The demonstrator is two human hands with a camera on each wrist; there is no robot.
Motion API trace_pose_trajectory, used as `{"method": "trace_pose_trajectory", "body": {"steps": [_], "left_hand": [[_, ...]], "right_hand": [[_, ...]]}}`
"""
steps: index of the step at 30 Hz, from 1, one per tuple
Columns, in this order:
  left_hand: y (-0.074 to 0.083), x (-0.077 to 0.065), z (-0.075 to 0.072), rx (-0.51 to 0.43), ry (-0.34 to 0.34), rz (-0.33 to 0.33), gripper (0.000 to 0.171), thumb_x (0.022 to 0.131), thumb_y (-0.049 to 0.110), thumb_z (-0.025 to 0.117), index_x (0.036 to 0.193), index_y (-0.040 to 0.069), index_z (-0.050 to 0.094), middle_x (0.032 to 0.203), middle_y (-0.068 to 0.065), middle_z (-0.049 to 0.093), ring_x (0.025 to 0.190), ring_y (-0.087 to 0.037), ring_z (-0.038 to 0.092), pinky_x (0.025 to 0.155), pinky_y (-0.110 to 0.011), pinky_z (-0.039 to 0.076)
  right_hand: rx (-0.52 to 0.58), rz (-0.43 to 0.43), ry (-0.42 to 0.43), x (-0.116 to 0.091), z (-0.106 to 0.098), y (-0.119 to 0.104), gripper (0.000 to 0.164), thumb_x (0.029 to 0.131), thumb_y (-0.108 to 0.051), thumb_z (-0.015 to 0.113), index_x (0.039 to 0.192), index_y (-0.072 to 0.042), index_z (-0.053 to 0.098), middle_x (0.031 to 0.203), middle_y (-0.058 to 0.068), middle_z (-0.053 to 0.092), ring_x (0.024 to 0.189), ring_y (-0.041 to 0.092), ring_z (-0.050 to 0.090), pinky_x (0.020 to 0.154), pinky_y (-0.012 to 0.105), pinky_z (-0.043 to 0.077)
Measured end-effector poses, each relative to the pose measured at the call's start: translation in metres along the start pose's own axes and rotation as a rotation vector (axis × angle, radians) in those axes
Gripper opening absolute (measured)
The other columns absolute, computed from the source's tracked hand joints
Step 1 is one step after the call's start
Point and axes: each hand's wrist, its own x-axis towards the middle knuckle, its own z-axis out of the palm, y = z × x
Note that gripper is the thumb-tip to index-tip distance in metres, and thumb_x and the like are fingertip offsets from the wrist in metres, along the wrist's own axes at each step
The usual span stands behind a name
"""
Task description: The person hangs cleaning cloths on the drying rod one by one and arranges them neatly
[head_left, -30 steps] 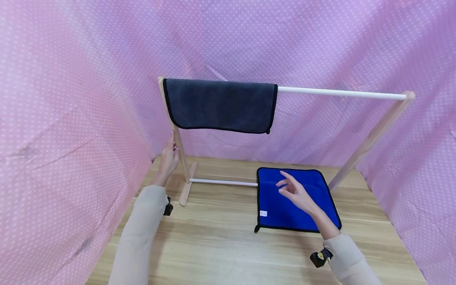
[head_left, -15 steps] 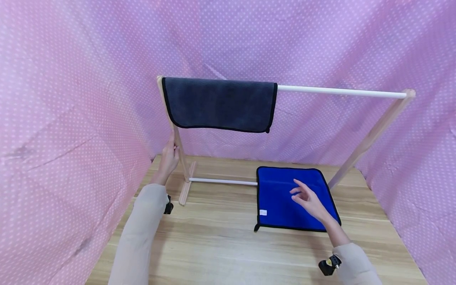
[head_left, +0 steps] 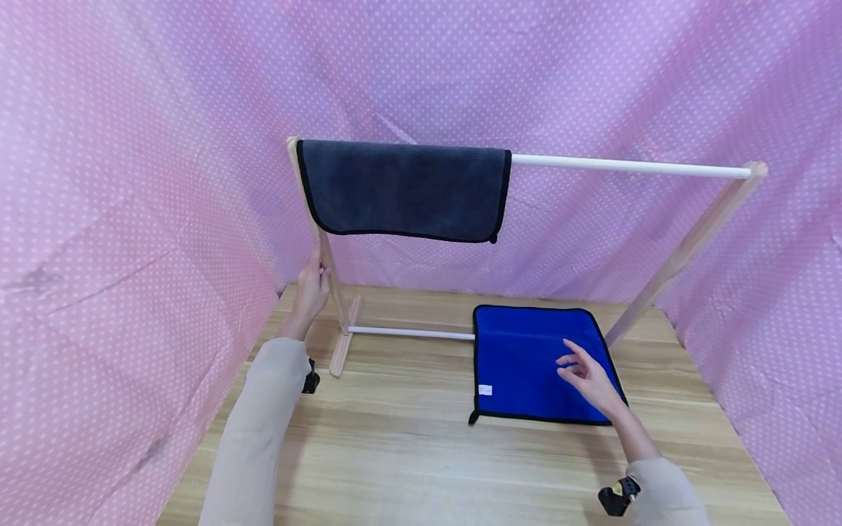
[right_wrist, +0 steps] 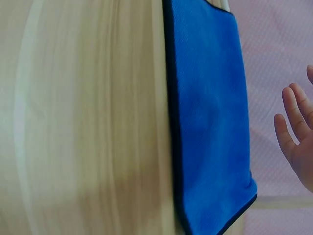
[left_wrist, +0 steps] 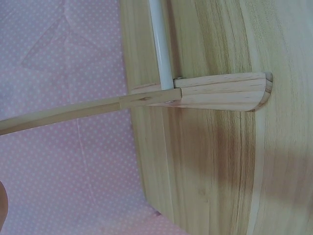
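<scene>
My left hand (head_left: 311, 291) is beside the left wooden post (head_left: 333, 277) of a rack, fingers loosely bent close to it. In the left wrist view a sliver of a finger (left_wrist: 2, 205) shows at the edge, apart from the post. A dark grey towel (head_left: 404, 193) with black edging hangs folded over the left half of the rack's white top bar (head_left: 625, 167). My right hand (head_left: 590, 381) hovers over the right part of a blue towel (head_left: 520, 365), fingers spread and holding nothing. That towel lies flat, black-edged, with a white label at its left side.
The wooden table (head_left: 408, 460) carries the rack, with its left foot (head_left: 345, 343), low white rod (head_left: 411, 334) and right post (head_left: 691, 248). The blue towel covers the rod's right part. Pink dotted fabric (head_left: 164, 183) encloses the back and sides.
My right hand has moved to the right and toward me over the blue towel. My left hand stays beside the post, and both towels keep their places.
</scene>
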Motion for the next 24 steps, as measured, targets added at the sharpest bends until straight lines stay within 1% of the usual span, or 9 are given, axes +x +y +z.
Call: {"method": "trace_pose_trajectory", "body": {"steps": [3,5,10,13,15,17,21,23,24], "left_hand": [[0.000,0.000,-0.001,0.003,-0.007,0.002,0.065,0.083,-0.015,0.049,0.142,0.000,0.025,0.078,-0.026,0.051,0.068,-0.037,0.048,0.066,-0.049,0.045],[0.000,0.000,-0.001,0.005,-0.011,0.001,0.065,0.083,-0.015,0.049,0.141,-0.001,0.025,0.078,-0.026,0.050,0.068,-0.037,0.048,0.066,-0.049,0.045],[0.000,0.001,-0.001,0.006,-0.019,-0.009,0.061,0.083,-0.015,0.049,0.139,-0.005,0.027,0.080,-0.028,0.051,0.069,-0.038,0.049,0.066,-0.049,0.045],[0.000,0.001,0.000,0.003,-0.021,-0.015,0.060,0.083,-0.015,0.049,0.138,-0.006,0.027,0.081,-0.028,0.052,0.070,-0.039,0.050,0.067,-0.050,0.045],[0.000,0.001,0.000,0.002,-0.019,-0.016,0.060,0.083,-0.015,0.049,0.138,-0.006,0.027,0.081,-0.028,0.052,0.071,-0.039,0.050,0.067,-0.050,0.045],[0.000,0.000,0.000,0.000,-0.017,-0.018,0.061,0.083,-0.015,0.049,0.139,-0.006,0.027,0.081,-0.029,0.052,0.072,-0.040,0.051,0.068,-0.050,0.045],[0.000,-0.001,0.000,-0.004,-0.014,-0.022,0.062,0.083,-0.015,0.049,0.139,-0.004,0.027,0.083,-0.031,0.053,0.075,-0.041,0.052,0.070,-0.051,0.047],[0.000,-0.001,0.000,-0.007,-0.016,-0.027,0.062,0.083,-0.015,0.049,0.140,-0.003,0.026,0.085,-0.032,0.053,0.076,-0.042,0.053,0.071,-0.051,0.047],[0.000,-0.001,0.000,-0.009,-0.017,-0.028,0.063,0.083,-0.015,0.049,0.140,-0.003,0.026,0.085,-0.032,0.054,0.077,-0.042,0.053,0.071,-0.051,0.048]], "right_hand": [[-0.033,0.013,0.035,-0.004,-0.003,0.007,0.058,0.086,-0.005,0.060,0.136,0.007,0.032,0.103,0.029,0.056,0.080,-0.004,0.055,0.069,0.016,0.047],[-0.051,0.007,0.077,-0.007,-0.005,0.011,0.058,0.085,-0.003,0.061,0.134,0.009,0.034,0.099,0.024,0.059,0.079,-0.005,0.054,0.067,0.015,0.047],[-0.033,-0.043,0.185,-0.013,-0.011,0.027,0.054,0.081,0.006,0.062,0.127,0.014,0.037,0.090,-0.004,0.061,0.077,-0.007,0.053,0.064,0.010,0.045],[-0.019,-0.044,0.226,-0.016,-0.015,0.036,0.053,0.080,0.008,0.061,0.126,0.015,0.036,0.089,-0.013,0.058,0.077,-0.010,0.051,0.065,0.007,0.043],[-0.030,-0.032,0.244,-0.017,-0.018,0.041,0.053,0.080,0.009,0.061,0.126,0.016,0.036,0.089,-0.011,0.058,0.076,-0.011,0.051,0.065,0.006,0.042],[-0.049,-0.006,0.256,-0.018,-0.021,0.044,0.052,0.080,0.008,0.061,0.125,0.017,0.036,0.087,-0.003,0.060,0.075,-0.012,0.050,0.065,0.005,0.041],[-0.107,0.041,0.256,-0.020,-0.029,0.051,0.053,0.081,0.007,0.060,0.125,0.018,0.035,0.089,0.021,0.060,0.074,-0.012,0.048,0.064,0.004,0.038],[-0.154,0.069,0.252,-0.021,-0.033,0.054,0.052,0.082,0.005,0.060,0.126,0.017,0.035,0.093,0.029,0.057,0.075,-0.006,0.051,0.065,0.003,0.036],[-0.174,0.084,0.247,-0.022,-0.035,0.055,0.053,0.083,0.004,0.060,0.127,0.016,0.035,0.096,0.032,0.056,0.077,0.000,0.053,0.066,0.004,0.036]]}}
